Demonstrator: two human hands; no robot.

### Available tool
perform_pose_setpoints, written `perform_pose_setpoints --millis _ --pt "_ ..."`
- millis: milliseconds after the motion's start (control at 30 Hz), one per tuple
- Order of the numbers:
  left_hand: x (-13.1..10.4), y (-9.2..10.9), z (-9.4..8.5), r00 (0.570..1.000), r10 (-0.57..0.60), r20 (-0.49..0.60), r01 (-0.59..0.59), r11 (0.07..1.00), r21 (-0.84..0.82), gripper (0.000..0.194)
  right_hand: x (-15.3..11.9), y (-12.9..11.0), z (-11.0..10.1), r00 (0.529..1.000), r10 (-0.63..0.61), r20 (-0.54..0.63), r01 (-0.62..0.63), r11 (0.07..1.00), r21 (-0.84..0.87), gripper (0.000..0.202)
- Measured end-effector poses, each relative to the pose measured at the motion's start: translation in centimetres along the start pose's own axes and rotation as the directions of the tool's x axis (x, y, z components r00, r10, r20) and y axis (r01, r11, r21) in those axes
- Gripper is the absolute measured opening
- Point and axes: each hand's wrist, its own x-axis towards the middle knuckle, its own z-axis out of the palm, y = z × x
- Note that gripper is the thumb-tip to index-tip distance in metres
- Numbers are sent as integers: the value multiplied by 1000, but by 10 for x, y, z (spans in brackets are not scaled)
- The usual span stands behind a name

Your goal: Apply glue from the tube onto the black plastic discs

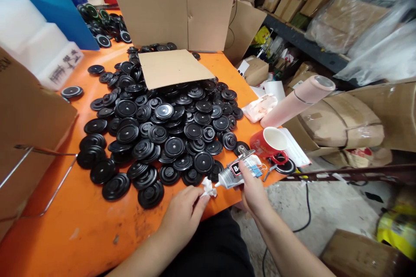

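Observation:
My left hand pinches a crumpled white tissue near the table's front edge. In my right hand is a silver glue tube with a dark label, its white nozzle pointing left at the tissue. The nozzle tip is beside the tissue; whether they touch I cannot tell. A metal clip sits at the tube's far end. Just beyond both hands lies a large heap of black, round, stepped plastic discs, with a flat cardboard piece resting on top.
On the right stand a red mug and a pink bottle beside a small plastic packet. A big carton rises behind the heap. At left are another carton and a bent metal rod on the orange table.

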Motion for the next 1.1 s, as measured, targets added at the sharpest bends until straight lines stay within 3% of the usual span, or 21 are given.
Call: perform_pose_setpoints --millis 833,1100 --pt "3 -1 1 999 20 -30 -18 999 44 30 -4 1 4 999 -3 50 3 1000 -2 32" --pt "2 1 3 999 22 -25 -22 1000 -6 31 -5 -2 2 985 -119 128 125 992 -35 30"
